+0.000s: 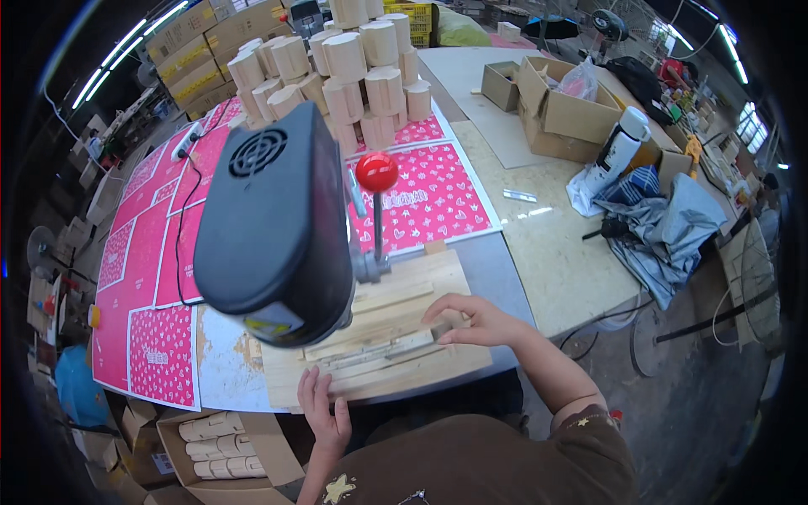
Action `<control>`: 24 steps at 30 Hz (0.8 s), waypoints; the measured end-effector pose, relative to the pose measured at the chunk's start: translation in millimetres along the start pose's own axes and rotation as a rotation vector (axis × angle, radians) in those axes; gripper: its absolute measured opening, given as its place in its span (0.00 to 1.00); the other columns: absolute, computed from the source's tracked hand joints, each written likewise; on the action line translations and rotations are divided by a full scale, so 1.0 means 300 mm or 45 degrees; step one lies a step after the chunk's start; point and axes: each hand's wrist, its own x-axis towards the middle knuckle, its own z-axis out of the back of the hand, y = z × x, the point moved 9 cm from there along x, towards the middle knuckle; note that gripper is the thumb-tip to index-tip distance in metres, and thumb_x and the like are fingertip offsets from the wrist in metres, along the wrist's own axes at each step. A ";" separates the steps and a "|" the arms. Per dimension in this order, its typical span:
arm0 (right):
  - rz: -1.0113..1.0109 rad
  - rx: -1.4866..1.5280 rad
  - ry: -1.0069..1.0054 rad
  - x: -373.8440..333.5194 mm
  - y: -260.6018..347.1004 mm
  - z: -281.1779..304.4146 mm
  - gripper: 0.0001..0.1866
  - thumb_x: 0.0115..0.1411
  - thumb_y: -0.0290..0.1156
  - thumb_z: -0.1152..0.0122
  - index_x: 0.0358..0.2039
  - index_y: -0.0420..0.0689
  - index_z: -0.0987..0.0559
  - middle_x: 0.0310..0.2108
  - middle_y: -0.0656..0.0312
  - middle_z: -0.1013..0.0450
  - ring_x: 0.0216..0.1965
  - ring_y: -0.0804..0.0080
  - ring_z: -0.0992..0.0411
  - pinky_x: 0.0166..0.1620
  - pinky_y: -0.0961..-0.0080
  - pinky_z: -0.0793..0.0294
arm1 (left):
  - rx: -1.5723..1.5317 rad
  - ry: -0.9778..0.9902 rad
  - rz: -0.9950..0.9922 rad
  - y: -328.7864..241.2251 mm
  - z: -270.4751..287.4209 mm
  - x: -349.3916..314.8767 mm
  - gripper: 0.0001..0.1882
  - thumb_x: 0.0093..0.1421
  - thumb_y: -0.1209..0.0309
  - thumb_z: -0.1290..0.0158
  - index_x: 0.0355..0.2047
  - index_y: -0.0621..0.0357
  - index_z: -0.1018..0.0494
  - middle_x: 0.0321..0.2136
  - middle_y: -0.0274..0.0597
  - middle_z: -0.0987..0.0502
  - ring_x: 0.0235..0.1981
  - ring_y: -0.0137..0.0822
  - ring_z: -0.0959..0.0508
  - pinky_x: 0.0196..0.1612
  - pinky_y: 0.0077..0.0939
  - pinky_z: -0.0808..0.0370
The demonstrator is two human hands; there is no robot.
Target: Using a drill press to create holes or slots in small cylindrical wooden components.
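A black-housed drill press [261, 227] with a red ball-ended lever [376, 172] stands over a pale wooden board [454, 362] fitted with raised wooden strips. On that board lies a narrow wooden strip [383, 351]. My right hand [480, 324] grips near the strip's right end between thumb and fingers; the exact contact is partly hidden. At the board's front left edge rests my left hand [324, 417], fingers stretched out and thumb apart, holding nothing. The drill's housing hides its bit and the board's far left part.
Wooden cylinders [345, 59] are stacked behind the drill on pink patterned sheets [421, 194]. More wooden pieces fill a carton [278, 454] at lower left. An open cardboard box [564, 118], a white bottle [623, 139] and grey cloth [665, 227] sit at right. A black cable [179, 227] runs leftward.
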 end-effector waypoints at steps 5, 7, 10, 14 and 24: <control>0.046 -0.346 -0.554 0.202 0.063 0.469 0.18 0.48 0.35 0.35 0.38 0.41 0.26 0.38 0.60 0.28 0.42 0.70 0.31 0.45 0.75 0.32 | 0.097 -0.010 -0.009 0.025 -0.048 -0.001 0.19 0.57 0.62 0.57 0.41 0.65 0.31 0.47 0.58 0.35 0.51 0.57 0.37 0.53 0.46 0.42; 0.099 -0.503 -0.751 0.354 0.074 0.665 0.16 0.48 0.36 0.35 0.36 0.41 0.25 0.35 0.58 0.27 0.38 0.70 0.29 0.41 0.75 0.31 | 0.182 -0.020 -0.011 0.022 -0.057 0.006 0.19 0.57 0.61 0.59 0.39 0.63 0.30 0.43 0.58 0.33 0.49 0.58 0.36 0.51 0.46 0.41; 0.297 -0.609 -0.873 0.635 0.180 0.838 0.19 0.46 0.40 0.35 0.34 0.39 0.25 0.33 0.56 0.27 0.36 0.68 0.28 0.39 0.73 0.30 | 0.300 -0.063 0.024 0.041 -0.069 -0.015 0.18 0.59 0.61 0.61 0.34 0.64 0.30 0.38 0.55 0.30 0.45 0.56 0.34 0.49 0.45 0.40; 0.206 -0.771 -0.929 1.047 0.262 0.922 0.30 0.42 0.47 0.35 0.42 0.42 0.28 0.40 0.51 0.29 0.43 0.60 0.30 0.44 0.66 0.31 | 0.539 -0.222 -0.113 0.050 -0.084 -0.048 0.14 0.56 0.62 0.59 0.29 0.60 0.30 0.35 0.50 0.28 0.43 0.53 0.32 0.48 0.42 0.40; -0.231 -0.893 -1.151 1.401 0.098 0.884 0.46 0.37 0.42 0.31 0.57 0.50 0.42 0.56 0.47 0.44 0.55 0.47 0.41 0.55 0.58 0.37 | 0.435 -0.281 -0.022 0.183 -0.136 -0.145 0.19 0.53 0.64 0.57 0.40 0.63 0.29 0.42 0.60 0.30 0.42 0.58 0.31 0.48 0.53 0.41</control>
